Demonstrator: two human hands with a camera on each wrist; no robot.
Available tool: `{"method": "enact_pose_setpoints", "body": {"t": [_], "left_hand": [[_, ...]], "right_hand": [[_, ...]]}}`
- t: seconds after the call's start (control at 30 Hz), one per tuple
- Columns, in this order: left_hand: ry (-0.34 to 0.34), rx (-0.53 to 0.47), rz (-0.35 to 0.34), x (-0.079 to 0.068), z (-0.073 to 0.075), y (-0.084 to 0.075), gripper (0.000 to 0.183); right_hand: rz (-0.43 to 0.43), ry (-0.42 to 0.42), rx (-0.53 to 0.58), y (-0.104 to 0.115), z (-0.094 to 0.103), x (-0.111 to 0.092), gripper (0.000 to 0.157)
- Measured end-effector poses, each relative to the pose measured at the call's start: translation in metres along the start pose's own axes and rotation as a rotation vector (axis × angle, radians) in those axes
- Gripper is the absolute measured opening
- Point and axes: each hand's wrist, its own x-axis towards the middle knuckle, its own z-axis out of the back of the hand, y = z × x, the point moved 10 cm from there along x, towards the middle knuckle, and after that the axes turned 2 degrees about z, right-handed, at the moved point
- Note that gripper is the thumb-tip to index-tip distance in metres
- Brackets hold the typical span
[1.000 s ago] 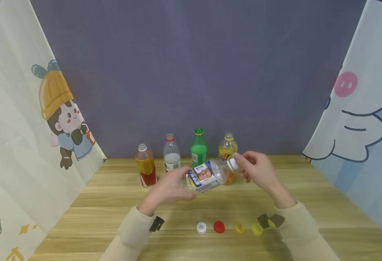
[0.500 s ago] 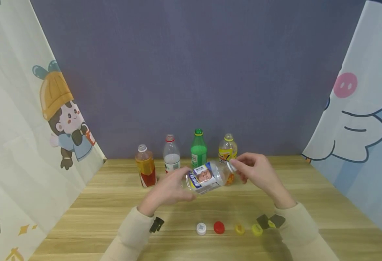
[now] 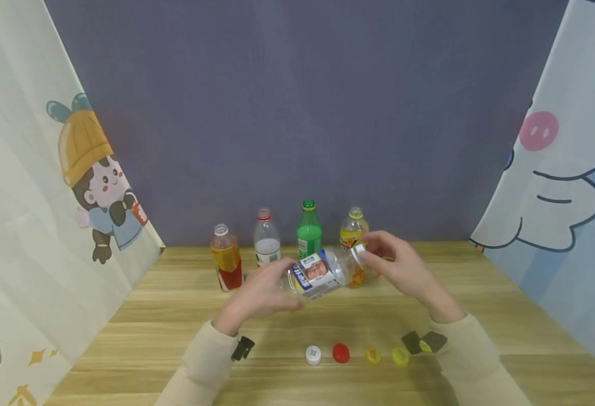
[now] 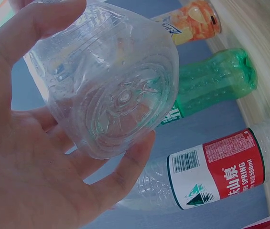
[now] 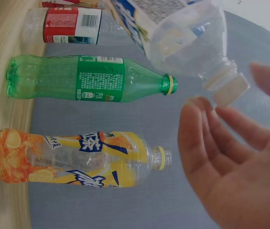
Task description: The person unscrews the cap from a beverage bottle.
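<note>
My left hand [image 3: 264, 290] grips a clear plastic bottle [image 3: 320, 273] round its lower body, thumb on one side and fingers on the other. The bottle is held above the table, tilted with its neck up to the right, and has a blue and white label. Its ridged base [image 4: 125, 98] faces the left wrist camera. A white cap [image 5: 231, 90] sits on the neck. My right hand [image 3: 401, 268] is at this cap with loosely bent fingers; in the right wrist view the fingertips [image 5: 197, 102] are right by the cap and the thumb stands apart from it.
Behind stand several uncapped bottles: one with amber and red label [image 3: 228, 262], a clear one [image 3: 268, 245], a green one [image 3: 309, 231] and a yellow-labelled one [image 3: 354, 230]. In front lie a white cap [image 3: 313, 354], a red cap [image 3: 340, 353] and yellow caps [image 3: 373, 355] on the wooden table [image 3: 175, 321].
My right hand's fingers and thumb have shifted round the white cap and spread apart from it. The left hand and the bottle have stayed nearly in place.
</note>
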Motion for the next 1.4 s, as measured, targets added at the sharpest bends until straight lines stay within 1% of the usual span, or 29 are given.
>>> {"method": "enact_pose_setpoints", "body": {"t": [0.1,0.2,0.3,0.37,0.4,0.47,0.63,0.77,0.9,1.1,1.23,1.4], "left_hand": [[0.000,-0.004,0.002,0.000,0.001,0.000,0.073],[0.005,-0.004,0.001,0.000,0.000,-0.001,0.074],[0.009,-0.004,-0.001,0.000,0.000,-0.001,0.074],[0.010,-0.004,-0.001,0.001,-0.001,-0.001,0.075],[0.011,-0.004,0.001,0.001,-0.001,-0.001,0.075],[0.012,-0.007,0.003,0.001,-0.001,-0.001,0.075],[0.013,-0.007,0.009,0.001,-0.001,0.001,0.074],[0.012,-0.007,0.009,0.001,-0.001,0.002,0.072],[0.010,0.002,0.004,0.002,0.000,0.001,0.071],[0.017,0.006,0.005,0.002,0.000,0.002,0.072],[0.019,-0.001,0.001,0.002,0.000,0.002,0.072],[0.025,-0.016,0.016,0.001,-0.001,0.006,0.074]], "right_hand": [[-0.033,-0.057,-0.001,-0.004,0.005,0.002,0.039],[-0.115,-0.107,-0.001,-0.010,0.009,0.001,0.041],[-0.194,-0.111,-0.014,-0.016,0.009,-0.001,0.046],[-0.219,-0.100,-0.018,-0.017,0.007,-0.002,0.046],[-0.217,-0.094,-0.020,-0.017,0.006,-0.002,0.045],[-0.192,-0.078,-0.015,-0.016,0.004,-0.001,0.041],[-0.098,-0.033,0.011,-0.010,0.000,0.001,0.031],[-0.040,-0.010,-0.003,-0.004,-0.001,0.001,0.028],[-0.002,0.004,-0.018,0.000,-0.001,0.000,0.025],[0.032,0.036,-0.038,0.004,-0.003,-0.003,0.028],[0.071,0.026,-0.063,0.007,-0.003,-0.003,0.028],[0.110,0.009,-0.043,0.011,-0.003,-0.002,0.030]]}}
